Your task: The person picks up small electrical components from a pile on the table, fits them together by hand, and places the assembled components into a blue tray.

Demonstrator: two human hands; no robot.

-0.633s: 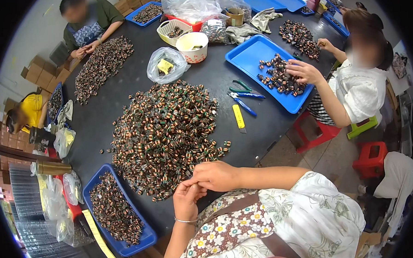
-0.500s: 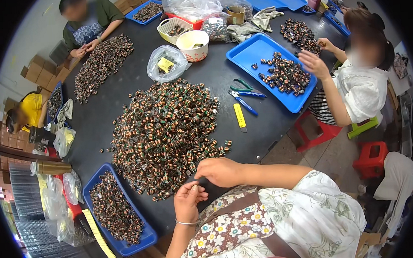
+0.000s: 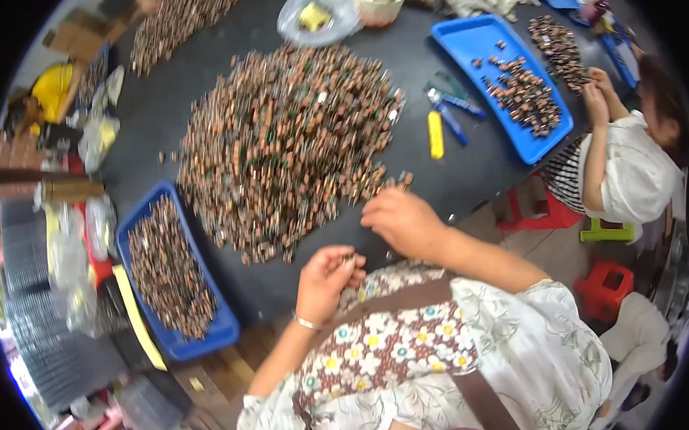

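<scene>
Small copper-and-black coil parts, some with green on them, lie in a big pile (image 3: 287, 140) on the black table (image 3: 466, 179). My left hand (image 3: 326, 283) is close to my apron at the near edge, its thumb and fingers closed on one small coil part (image 3: 349, 258). At the pile's near right edge, my right hand (image 3: 408, 224) is over the table with its fingers bent; motion blur and the hand itself hide whether it holds anything. Left of the pile, a blue tray (image 3: 228, 328) is filled with similar coil parts.
Green-handled and blue-handled pliers (image 3: 451, 106) lie beside a yellow cutter knife (image 3: 435, 134). A blue tray (image 3: 471, 40) with more coil parts stands at the right, near a co-worker in white (image 3: 635, 171). A plastic bag (image 3: 294, 21) and a white tub (image 3: 378, 6) stand at the back.
The view has shifted downward and is blurred. My hands have moved apart; the right now reaches to the pile's edge. The co-worker's hands have come together beyond the right tray.
</scene>
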